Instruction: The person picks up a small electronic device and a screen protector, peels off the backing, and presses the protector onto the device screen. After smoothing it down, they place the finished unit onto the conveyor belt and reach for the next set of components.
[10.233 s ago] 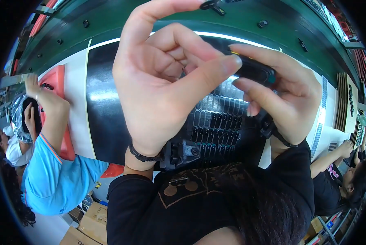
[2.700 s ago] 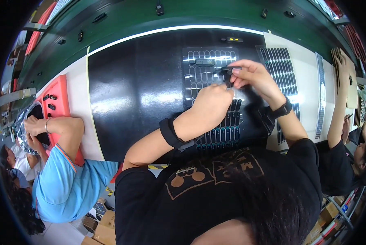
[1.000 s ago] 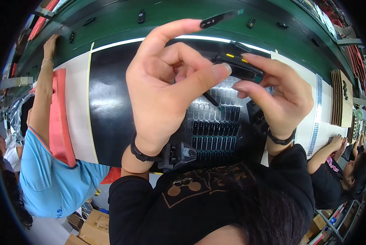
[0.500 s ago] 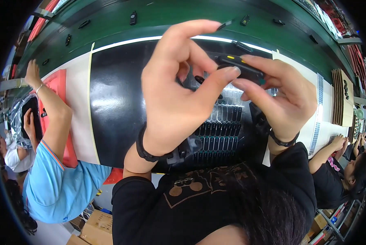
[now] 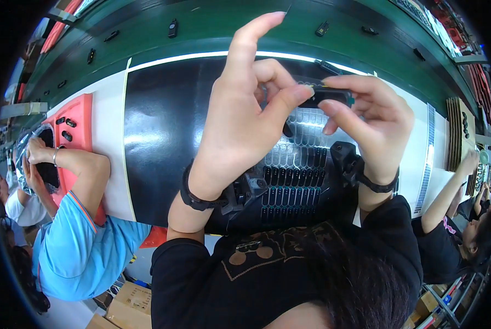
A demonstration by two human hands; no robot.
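Note:
Above the black work mat, both my hands grip one small black elongated device (image 5: pixel 333 96) with rounded ends. My left hand (image 5: pixel 237 123) presses its thumb against the device's left end, with other fingers curled behind. Its index finger stretches upward, a thin dark sliver at the tip, seen almost edge-on. My right hand (image 5: pixel 380 112) pinches the right end between thumb and fingers; a bit of teal shows there. Beneath the hands lies a clear sheet (image 5: pixel 306 143) with rows of black oval pieces (image 5: pixel 292 176) in its lower part. Black wrist straps carry small dark units.
Several black devices, one a handheld device (image 5: pixel 172 28), lie on the green conveyor (image 5: pixel 212 34) beyond the mat (image 5: pixel 155 137). At left, a co-worker in blue reaches over a red tray (image 5: pixel 84 159) holding several black pieces. Brown boards (image 5: pixel 452 134) are stacked at right, near another co-worker.
The device has tilted and its yellow marks are mostly out of sight. My left index finger has lifted away from it. The left co-worker's arm has moved down, uncovering pieces on the red tray.

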